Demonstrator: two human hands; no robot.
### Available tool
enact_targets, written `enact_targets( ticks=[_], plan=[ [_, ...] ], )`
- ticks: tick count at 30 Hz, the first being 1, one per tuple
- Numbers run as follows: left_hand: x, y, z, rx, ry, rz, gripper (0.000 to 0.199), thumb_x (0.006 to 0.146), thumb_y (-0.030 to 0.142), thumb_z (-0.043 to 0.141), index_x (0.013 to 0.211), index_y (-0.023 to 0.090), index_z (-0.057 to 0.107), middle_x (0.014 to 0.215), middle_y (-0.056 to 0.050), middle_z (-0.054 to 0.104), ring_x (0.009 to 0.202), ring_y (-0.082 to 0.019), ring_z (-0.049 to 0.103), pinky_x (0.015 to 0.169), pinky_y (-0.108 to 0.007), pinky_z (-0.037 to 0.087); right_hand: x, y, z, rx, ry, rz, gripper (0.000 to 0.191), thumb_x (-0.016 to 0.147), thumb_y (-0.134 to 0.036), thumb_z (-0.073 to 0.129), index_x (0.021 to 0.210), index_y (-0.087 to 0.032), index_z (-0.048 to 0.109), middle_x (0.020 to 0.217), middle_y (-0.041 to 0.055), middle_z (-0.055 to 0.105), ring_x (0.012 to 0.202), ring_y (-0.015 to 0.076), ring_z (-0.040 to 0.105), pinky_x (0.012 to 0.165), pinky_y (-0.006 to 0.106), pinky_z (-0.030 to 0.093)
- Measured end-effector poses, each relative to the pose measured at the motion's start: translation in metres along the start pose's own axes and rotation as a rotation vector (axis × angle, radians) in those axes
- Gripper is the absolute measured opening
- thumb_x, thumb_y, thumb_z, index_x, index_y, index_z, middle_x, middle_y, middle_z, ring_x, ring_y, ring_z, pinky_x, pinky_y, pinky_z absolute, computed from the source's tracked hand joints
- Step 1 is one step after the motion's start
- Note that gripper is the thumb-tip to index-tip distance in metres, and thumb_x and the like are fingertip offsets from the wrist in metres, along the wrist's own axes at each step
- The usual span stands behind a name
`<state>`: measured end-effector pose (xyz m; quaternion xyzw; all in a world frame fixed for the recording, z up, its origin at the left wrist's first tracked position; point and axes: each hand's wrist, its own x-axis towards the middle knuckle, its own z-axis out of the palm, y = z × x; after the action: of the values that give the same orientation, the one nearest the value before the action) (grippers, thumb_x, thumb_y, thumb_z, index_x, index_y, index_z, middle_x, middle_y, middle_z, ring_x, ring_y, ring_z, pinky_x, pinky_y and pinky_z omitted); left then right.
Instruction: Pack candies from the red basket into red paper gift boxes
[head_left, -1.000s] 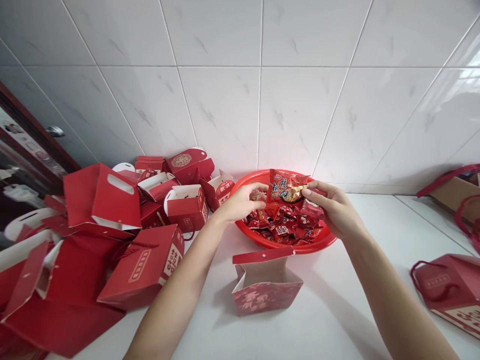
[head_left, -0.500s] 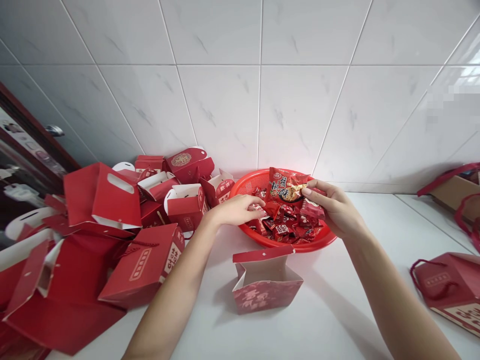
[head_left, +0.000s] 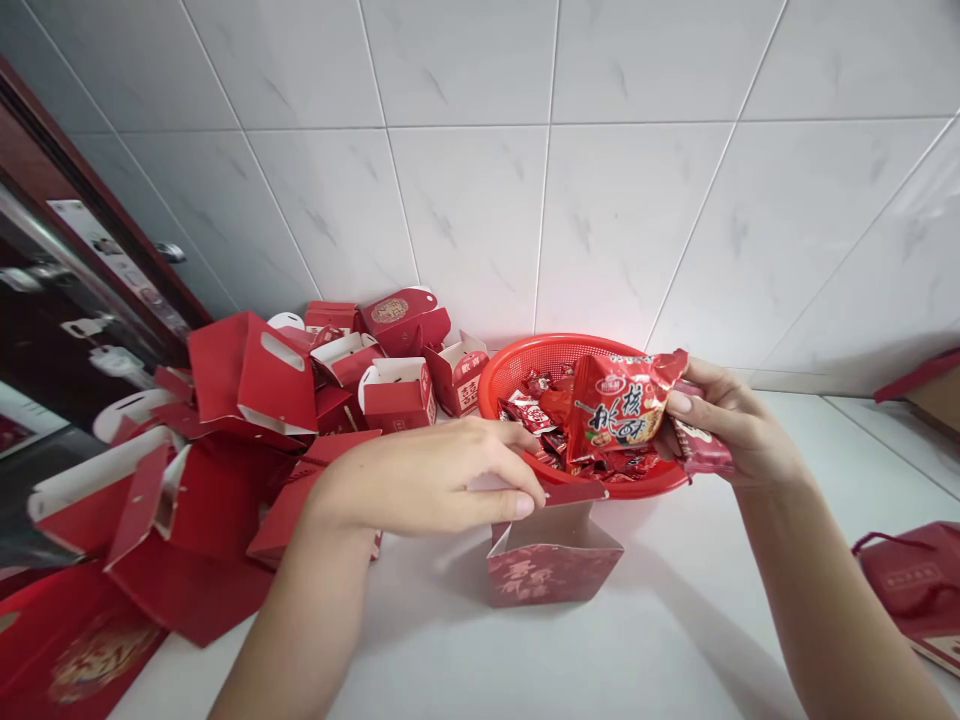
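Observation:
My right hand [head_left: 739, 425] pinches a large red wrapped snack packet [head_left: 619, 405] with Chinese characters and a cookie picture, plus a smaller dark-pink wrapped piece [head_left: 703, 446]. Both are held above the right side of a red plastic basket [head_left: 517, 355] of small red-wrapped sweets [head_left: 529, 412]. At the left rim of a small open red paper gift box [head_left: 555, 575] is my left hand [head_left: 450, 475], palm down, fingers apart and holding nothing I can see. Its fingertips are by the box's raised back flap; whether they touch it is unclear. The box stands upright in front of the basket.
Many red gift boxes [head_left: 247, 375], several with open tops, are heaped on the left of the white counter [head_left: 465, 650]. Another red box with a cord handle [head_left: 911, 575] lies at the right edge. Behind runs a tiled wall [head_left: 480, 200].
My left hand has come out of the basket, toward me, to the gift box. My right hand has moved right and nearer with the packet and the smaller piece. The view has shifted left.

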<state>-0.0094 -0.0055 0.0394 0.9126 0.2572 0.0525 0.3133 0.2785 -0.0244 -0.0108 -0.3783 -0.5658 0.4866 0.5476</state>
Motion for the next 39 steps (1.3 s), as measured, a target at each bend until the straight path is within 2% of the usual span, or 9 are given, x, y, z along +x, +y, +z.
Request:
enact_targets(
  ticks=[7, 12, 18, 22, 28, 31, 34, 36, 39],
  plan=[
    [-0.02, 0.002, 0.019, 0.07, -0.022, -0.011, 0.028, 0.099, 0.037, 0.055, 0.095, 0.027, 0.081, 0.111, -0.005, 0.075, 0.112, -0.026, 0.068, 0.093, -0.031, 0.049, -0.01, -0.012, 0.006, -0.092, -0.089, -0.021, 0.024, 0.073, -0.046, 0.087, 0.076, -0.025, 0.076, 0.053, -0.0006, 0.063, 0.04, 0.0138, 0.054, 0.037, 0.025, 0.043],
    [-0.011, -0.004, 0.03, 0.083, 0.047, -0.028, 0.035, 0.103, 0.035, 0.046, 0.1, 0.025, 0.079, 0.11, -0.006, 0.074, 0.098, -0.023, 0.07, 0.089, -0.031, 0.05, -0.014, -0.018, 0.006, -0.16, -0.201, -0.029, 0.019, 0.077, -0.04, 0.084, 0.073, -0.023, 0.077, 0.056, 0.0007, 0.063, 0.042, 0.0127, 0.054, 0.039, 0.025, 0.046],
    [0.007, -0.002, 0.038, -0.109, 0.133, 0.077, 0.023, 0.097, 0.024, 0.056, 0.096, 0.026, 0.079, 0.103, -0.004, 0.077, 0.101, -0.024, 0.07, 0.089, -0.031, 0.051, -0.019, -0.024, 0.007, -0.255, -0.327, -0.039, 0.014, 0.083, -0.036, 0.08, 0.083, -0.022, 0.079, 0.059, 0.0008, 0.064, 0.044, 0.0116, 0.052, 0.04, 0.023, 0.044],
    [0.008, 0.001, 0.04, -0.138, 0.124, 0.045, 0.023, 0.091, 0.019, 0.063, 0.105, 0.029, 0.08, 0.106, -0.003, 0.077, 0.1, -0.023, 0.07, 0.086, -0.031, 0.051, -0.022, -0.03, 0.007, -0.335, -0.381, -0.01, 0.017, 0.087, -0.036, 0.077, 0.087, -0.019, 0.078, 0.064, 0.0032, 0.069, 0.05, 0.0135, 0.058, 0.044, 0.023, 0.046],
    [0.003, 0.002, 0.041, -0.007, 0.111, -0.116, 0.062, 0.079, 0.044, 0.081, 0.138, 0.033, 0.065, 0.131, -0.006, 0.069, 0.12, -0.032, 0.062, 0.095, -0.036, 0.05, -0.033, -0.044, 0.012, -0.575, -0.46, -0.068, 0.016, 0.096, -0.033, 0.065, 0.095, -0.02, 0.075, 0.067, 0.0009, 0.069, 0.049, 0.0106, 0.054, 0.047, 0.021, 0.045],
    [0.002, 0.004, 0.041, -0.007, 0.048, -0.124, 0.067, 0.082, 0.046, 0.078, 0.145, 0.041, 0.057, 0.13, -0.004, 0.068, 0.112, -0.029, 0.065, 0.085, -0.033, 0.051, -0.04, -0.047, 0.021, -0.678, -0.497, -0.081, 0.017, 0.099, -0.031, 0.06, 0.095, -0.021, 0.073, 0.062, -0.0017, 0.065, 0.047, 0.0099, 0.052, 0.046, 0.02, 0.043],
    [0.0, 0.008, 0.043, -0.02, 0.041, -0.137, 0.07, 0.082, 0.047, 0.077, 0.148, 0.041, 0.054, 0.126, -0.004, 0.067, 0.108, -0.028, 0.066, 0.079, -0.03, 0.051, -0.045, -0.046, 0.031, -0.78, -0.535, -0.05, 0.021, 0.102, -0.027, 0.053, 0.09, -0.022, 0.069, 0.057, -0.0036, 0.061, 0.044, 0.0091, 0.05, 0.046, 0.02, 0.039],
    [-0.002, 0.009, 0.044, -0.018, 0.06, -0.128, 0.067, 0.083, 0.047, 0.076, 0.147, 0.04, 0.055, 0.122, -0.005, 0.067, 0.11, -0.028, 0.066, 0.081, -0.031, 0.051, -0.048, -0.046, 0.035, -0.839, -0.576, -0.03, 0.022, 0.103, -0.024, 0.05, 0.094, -0.022, 0.069, 0.055, -0.0046, 0.061, 0.043, 0.0091, 0.05, 0.047, 0.02, 0.039],
    [-0.004, 0.01, 0.047, -0.003, 0.063, -0.075, 0.047, 0.087, 0.046, 0.072, 0.133, 0.036, 0.068, 0.116, -0.005, 0.07, 0.108, -0.028, 0.066, 0.086, -0.032, 0.05, -0.055, -0.049, 0.035, -0.899, -0.635, -0.059, 0.022, 0.104, -0.022, 0.049, 0.105, -0.023, 0.071, 0.06, -0.0033, 0.066, 0.046, 0.0098, 0.054, 0.052, 0.021, 0.041]
  ],
)
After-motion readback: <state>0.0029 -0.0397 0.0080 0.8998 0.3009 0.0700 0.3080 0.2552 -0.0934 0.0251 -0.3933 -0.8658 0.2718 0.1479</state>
